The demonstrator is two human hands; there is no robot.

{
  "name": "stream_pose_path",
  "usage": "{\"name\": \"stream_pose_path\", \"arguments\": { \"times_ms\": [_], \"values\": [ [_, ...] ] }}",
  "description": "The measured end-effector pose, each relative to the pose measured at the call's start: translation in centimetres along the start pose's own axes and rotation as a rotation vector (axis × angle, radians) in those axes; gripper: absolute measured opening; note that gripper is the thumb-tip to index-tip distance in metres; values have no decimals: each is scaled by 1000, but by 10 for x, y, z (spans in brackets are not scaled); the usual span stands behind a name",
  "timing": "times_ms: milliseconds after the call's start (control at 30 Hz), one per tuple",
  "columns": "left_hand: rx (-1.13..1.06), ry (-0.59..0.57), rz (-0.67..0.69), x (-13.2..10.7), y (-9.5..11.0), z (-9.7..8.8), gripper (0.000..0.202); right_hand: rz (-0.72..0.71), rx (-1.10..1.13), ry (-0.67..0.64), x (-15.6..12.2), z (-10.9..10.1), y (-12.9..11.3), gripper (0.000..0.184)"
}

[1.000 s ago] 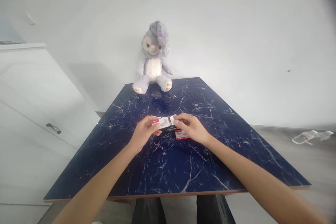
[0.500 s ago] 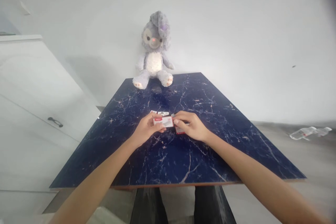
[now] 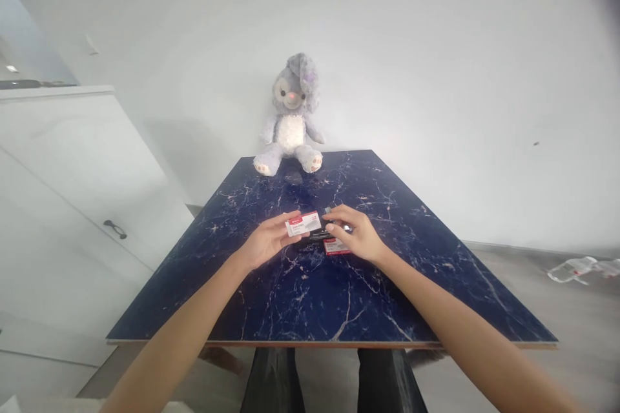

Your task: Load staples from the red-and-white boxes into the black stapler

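Note:
My left hand (image 3: 269,239) holds a small red-and-white box (image 3: 304,224) by its left end, thumb below and fingers above. Grey strips like staples are printed on its face. My right hand (image 3: 357,231) is curled just to the right of it, fingers and thumb bent inward. Something small with a grey, shiny part lies at those fingertips, mostly hidden. Beneath and between the hands a black object (image 3: 320,236) with a glossy edge rests on the table, partly covered. A second red-and-white box (image 3: 335,246) lies under my right hand.
A dark blue marbled table (image 3: 300,303) stands before me. At its far edge a grey plush toy (image 3: 290,119) sits against the wall. To the left is a white cabinet (image 3: 62,206) with a dark handle. Clear plastic packaging (image 3: 574,269) lies on the floor at right.
The box in my left hand has tilted and come away from my right fingers. More of the black object and the second box shows. My view has shifted slightly.

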State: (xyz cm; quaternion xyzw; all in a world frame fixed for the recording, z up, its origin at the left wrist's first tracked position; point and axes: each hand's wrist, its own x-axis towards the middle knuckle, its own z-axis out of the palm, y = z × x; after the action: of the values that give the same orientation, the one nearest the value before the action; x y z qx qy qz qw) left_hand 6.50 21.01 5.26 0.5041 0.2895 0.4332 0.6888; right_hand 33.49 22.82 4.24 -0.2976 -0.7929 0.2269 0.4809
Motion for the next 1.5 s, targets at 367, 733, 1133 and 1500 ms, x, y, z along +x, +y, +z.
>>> {"name": "stream_pose_path", "arguments": {
  "times_ms": [367, 733, 1133, 1500],
  "values": [
    [236, -16, -30, 2, -6, -3, 45, 77, -18, -26, -1, 5, 4, 24],
    [983, -159, 0, -4, -7, 6, 34, 541, 307, 312, 6, -12, 28, 50],
    [1327, 141, 241, 9, -13, -12, 46, 665, 443, 112, 9, -28, 36, 37],
    [1372, 117, 163, 7, -10, -23, 47, 415, -165, -356, 2, -33, 43, 24]
  ]
}}
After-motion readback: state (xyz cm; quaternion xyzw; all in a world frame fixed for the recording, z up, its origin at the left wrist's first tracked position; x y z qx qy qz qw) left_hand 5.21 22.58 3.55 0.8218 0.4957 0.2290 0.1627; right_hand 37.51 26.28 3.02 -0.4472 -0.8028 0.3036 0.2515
